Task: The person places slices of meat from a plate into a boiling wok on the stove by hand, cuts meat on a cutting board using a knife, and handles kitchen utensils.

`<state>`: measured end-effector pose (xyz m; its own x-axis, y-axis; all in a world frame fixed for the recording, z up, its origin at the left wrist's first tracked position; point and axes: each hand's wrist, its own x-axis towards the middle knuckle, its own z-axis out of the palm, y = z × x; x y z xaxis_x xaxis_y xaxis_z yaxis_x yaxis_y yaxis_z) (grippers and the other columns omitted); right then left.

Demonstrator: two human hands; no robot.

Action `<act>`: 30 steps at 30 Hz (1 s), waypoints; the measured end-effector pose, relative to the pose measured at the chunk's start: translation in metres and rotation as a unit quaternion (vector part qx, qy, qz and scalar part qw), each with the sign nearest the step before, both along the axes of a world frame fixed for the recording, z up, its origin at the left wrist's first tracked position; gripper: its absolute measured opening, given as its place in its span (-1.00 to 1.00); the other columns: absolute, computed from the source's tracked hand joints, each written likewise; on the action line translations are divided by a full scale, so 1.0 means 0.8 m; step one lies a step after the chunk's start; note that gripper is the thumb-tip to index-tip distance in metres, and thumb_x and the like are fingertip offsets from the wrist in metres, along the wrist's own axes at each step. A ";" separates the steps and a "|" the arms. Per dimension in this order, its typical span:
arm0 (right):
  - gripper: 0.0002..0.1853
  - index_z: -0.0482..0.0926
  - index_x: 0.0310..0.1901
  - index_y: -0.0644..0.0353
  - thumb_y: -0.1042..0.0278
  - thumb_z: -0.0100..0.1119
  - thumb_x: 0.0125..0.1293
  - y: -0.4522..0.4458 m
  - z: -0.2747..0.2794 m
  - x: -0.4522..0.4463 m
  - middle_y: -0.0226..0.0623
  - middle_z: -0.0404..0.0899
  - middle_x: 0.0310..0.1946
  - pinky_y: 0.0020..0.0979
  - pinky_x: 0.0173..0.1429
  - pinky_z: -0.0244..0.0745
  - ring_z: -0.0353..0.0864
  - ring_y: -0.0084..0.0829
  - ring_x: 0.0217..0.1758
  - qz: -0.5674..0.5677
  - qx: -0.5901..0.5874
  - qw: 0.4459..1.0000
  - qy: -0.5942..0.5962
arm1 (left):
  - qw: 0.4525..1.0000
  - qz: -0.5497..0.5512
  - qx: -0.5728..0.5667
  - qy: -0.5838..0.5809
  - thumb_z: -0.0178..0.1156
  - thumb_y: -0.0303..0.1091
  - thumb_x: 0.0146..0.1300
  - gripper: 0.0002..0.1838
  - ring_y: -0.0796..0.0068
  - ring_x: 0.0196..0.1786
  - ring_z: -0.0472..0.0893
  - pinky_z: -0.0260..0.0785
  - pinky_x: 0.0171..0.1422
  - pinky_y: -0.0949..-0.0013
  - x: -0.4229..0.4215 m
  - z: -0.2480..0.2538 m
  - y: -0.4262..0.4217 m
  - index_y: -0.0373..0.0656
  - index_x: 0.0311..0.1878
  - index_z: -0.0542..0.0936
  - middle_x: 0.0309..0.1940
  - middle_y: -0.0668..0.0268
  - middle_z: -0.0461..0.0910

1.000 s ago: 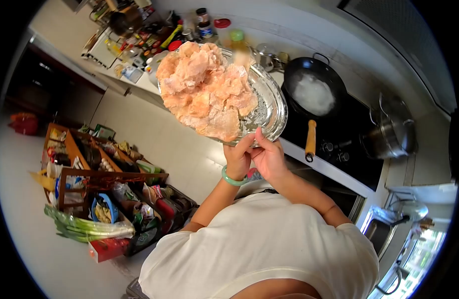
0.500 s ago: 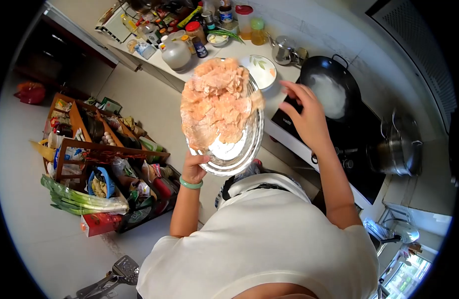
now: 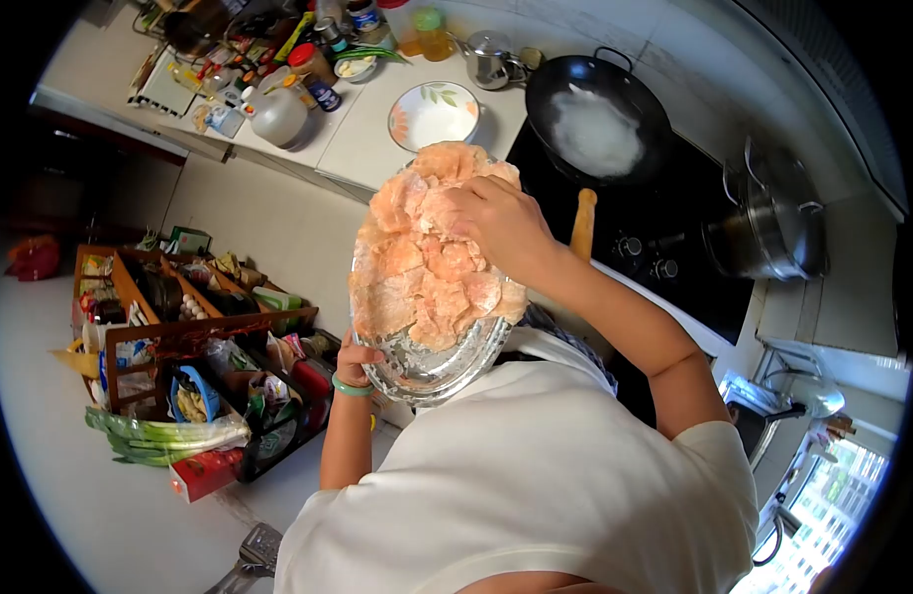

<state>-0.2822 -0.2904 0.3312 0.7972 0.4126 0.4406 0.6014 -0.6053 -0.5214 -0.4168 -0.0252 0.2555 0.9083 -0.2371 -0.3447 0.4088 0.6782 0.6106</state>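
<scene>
My left hand [image 3: 355, 361], with a green bangle at the wrist, grips the near left edge of a clear oval plate [image 3: 432, 384]. Pale pink raw meat slices [image 3: 417, 282], with a whitish coating, cover most of that plate. At its far right side, my right hand [image 3: 504, 223] has bent fingers closed on a piece of the meat; the fingertips are partly hidden. Beyond the plate, a white bowl with leaf patterns [image 3: 435, 117] stands on the counter. A black wok [image 3: 643, 109] holding whitish, cloudy contents sits on the stove to the right.
The wok's wooden handle [image 3: 583, 223] points toward me over the stove edge. A steel pot [image 3: 768, 233] stands on the right of the black stovetop [image 3: 674, 213]. Jars and a white jug [image 3: 280, 121] line the counter. A loaded shelf rack [image 3: 209, 332] stands on the floor at left.
My right hand has moved left from beside the wok onto the meat, and its fingers have closed. The plate has shifted slightly down in view, and the camera view has turned right.
</scene>
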 end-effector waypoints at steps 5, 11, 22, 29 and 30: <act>-0.71 0.62 -0.20 0.18 0.38 0.35 -0.03 -0.004 -0.009 0.003 -0.26 0.51 -0.29 -0.26 -0.10 0.50 0.58 -0.23 -0.16 -0.014 -0.032 0.999 0.004 | 0.999 0.004 0.038 -0.011 0.04 -0.53 -0.38 -0.06 -0.03 0.21 0.47 0.34 0.35 0.05 0.005 0.005 -0.001 -0.40 0.32 0.24 0.19 -0.05 0.44; -0.81 0.65 -0.27 0.19 0.33 0.30 0.08 -0.017 -0.013 0.021 -0.30 0.60 -0.31 -0.27 -0.09 0.49 0.58 -0.23 -0.22 -0.014 0.055 0.998 0.006 | 1.000 0.025 0.019 0.000 0.04 -0.60 -0.38 -0.14 -0.02 0.13 0.54 0.38 0.29 0.07 0.019 -0.010 0.009 -0.45 0.25 0.33 0.09 -0.04 0.51; -0.88 0.67 -0.34 0.12 0.46 0.27 0.04 -0.035 0.006 0.052 -0.39 0.56 -0.29 -0.33 -0.11 0.52 0.57 -0.34 -0.14 0.079 0.042 0.996 -0.026 | 1.000 -0.001 0.003 0.013 0.02 -0.60 -0.40 -0.11 -0.04 0.12 0.55 0.41 0.27 0.05 0.042 -0.007 0.000 -0.46 0.27 0.30 0.09 -0.08 0.50; -0.83 0.64 -0.35 0.13 0.53 0.31 -0.07 -0.044 -0.002 0.081 -0.45 0.56 -0.25 -0.38 -0.13 0.52 0.56 -0.36 -0.10 0.184 -0.051 0.968 -0.162 | 0.999 -0.009 -0.026 0.023 0.02 -0.59 -0.39 -0.12 -0.05 0.13 0.54 0.40 0.29 0.02 0.054 0.002 -0.011 -0.45 0.27 0.30 0.11 -0.07 0.49; -0.84 0.63 -0.37 0.14 0.53 0.31 -0.06 -0.043 0.001 0.083 -0.44 0.56 -0.24 -0.36 -0.12 0.52 0.56 -0.37 -0.10 0.186 -0.063 0.965 -0.173 | 0.999 -0.007 -0.023 0.022 0.02 -0.58 -0.39 -0.12 -0.05 0.13 0.54 0.40 0.29 0.02 0.054 0.001 -0.011 -0.45 0.27 0.30 0.11 -0.07 0.49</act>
